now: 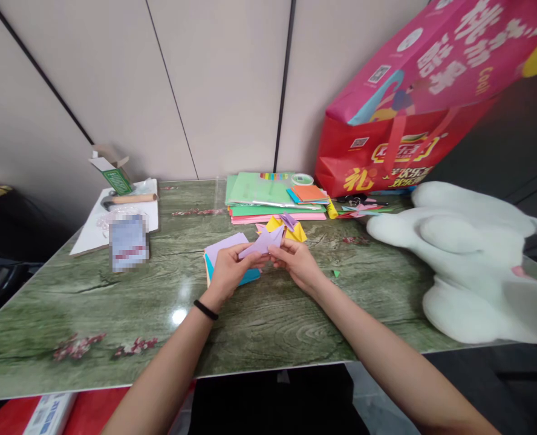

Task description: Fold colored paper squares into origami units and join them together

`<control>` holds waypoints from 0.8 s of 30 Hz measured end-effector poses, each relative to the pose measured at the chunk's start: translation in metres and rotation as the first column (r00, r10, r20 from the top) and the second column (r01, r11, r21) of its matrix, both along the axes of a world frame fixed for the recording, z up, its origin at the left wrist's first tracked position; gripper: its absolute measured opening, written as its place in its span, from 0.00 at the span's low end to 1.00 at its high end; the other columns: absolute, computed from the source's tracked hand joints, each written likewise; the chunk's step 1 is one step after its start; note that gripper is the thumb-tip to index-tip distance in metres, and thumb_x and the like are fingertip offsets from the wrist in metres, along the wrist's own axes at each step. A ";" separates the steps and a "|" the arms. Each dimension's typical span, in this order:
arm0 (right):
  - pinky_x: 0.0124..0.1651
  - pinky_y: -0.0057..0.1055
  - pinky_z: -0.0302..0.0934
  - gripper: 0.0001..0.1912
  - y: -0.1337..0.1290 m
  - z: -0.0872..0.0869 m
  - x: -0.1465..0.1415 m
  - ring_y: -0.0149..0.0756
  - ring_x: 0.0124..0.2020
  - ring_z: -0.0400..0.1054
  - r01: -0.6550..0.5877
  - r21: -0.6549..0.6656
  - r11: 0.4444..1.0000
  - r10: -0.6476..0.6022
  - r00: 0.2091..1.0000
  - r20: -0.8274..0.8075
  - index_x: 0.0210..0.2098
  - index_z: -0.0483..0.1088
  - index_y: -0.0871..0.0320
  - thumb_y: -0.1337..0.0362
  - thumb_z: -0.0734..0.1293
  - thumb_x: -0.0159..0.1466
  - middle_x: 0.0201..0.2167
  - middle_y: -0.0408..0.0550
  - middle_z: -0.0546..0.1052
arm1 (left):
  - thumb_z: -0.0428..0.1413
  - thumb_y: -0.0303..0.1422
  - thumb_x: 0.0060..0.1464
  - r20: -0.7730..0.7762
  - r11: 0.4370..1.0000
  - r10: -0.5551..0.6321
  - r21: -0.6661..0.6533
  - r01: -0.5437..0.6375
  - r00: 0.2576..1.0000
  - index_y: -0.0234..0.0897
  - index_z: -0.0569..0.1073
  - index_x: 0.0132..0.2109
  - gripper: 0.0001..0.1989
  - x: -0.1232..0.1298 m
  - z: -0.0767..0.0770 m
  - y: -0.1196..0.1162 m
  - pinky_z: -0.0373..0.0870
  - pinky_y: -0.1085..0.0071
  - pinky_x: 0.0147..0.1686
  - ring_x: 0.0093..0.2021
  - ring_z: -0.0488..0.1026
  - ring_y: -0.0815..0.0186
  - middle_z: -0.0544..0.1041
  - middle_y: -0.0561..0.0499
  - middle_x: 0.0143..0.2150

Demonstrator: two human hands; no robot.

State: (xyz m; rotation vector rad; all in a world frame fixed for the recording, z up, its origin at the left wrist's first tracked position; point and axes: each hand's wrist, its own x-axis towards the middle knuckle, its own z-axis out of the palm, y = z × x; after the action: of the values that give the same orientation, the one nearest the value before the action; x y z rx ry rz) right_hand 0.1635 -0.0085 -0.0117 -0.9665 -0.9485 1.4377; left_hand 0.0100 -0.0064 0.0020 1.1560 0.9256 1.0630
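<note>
A folded sheet of lavender origami paper (263, 240) is held up between both hands over the table. My left hand (232, 266) pinches its left side, thumb on top. At its right side my right hand (298, 261) grips it between thumb and fingers. Beneath and left of my left hand lies a stack of coloured paper squares (223, 246), lavender on top and blue showing below. Just beyond the held paper sit folded yellow and purple paper pieces (298, 231), partly hidden by it.
Green and pink paper packs (254, 188) lie at the back, with orange squares (309, 193) and a tape roll (302, 179). A white plush toy (472, 260) and bags (386, 151) fill the right. At left are a hammer (132, 199), a small box (114, 175) and a blurred packet (129, 243).
</note>
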 end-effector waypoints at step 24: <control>0.23 0.27 0.56 0.15 0.001 -0.006 -0.001 0.28 0.18 0.61 -0.045 0.174 0.984 0.005 0.975 0.224 0.21 0.67 0.58 0.54 0.73 0.46 0.17 0.39 0.69 | 0.67 0.32 0.36 -0.051 0.999 0.008 0.040 -0.006 0.999 0.30 0.75 0.32 0.15 -0.001 -0.004 0.002 0.75 0.68 0.34 0.29 0.78 0.62 0.80 0.49 0.28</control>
State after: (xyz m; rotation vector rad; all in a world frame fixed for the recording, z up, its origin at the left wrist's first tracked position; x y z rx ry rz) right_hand 0.1625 -0.0077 -0.0178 -0.9981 -1.2372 1.2575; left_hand 0.0085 -0.0044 -0.0016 1.2190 0.9527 1.0656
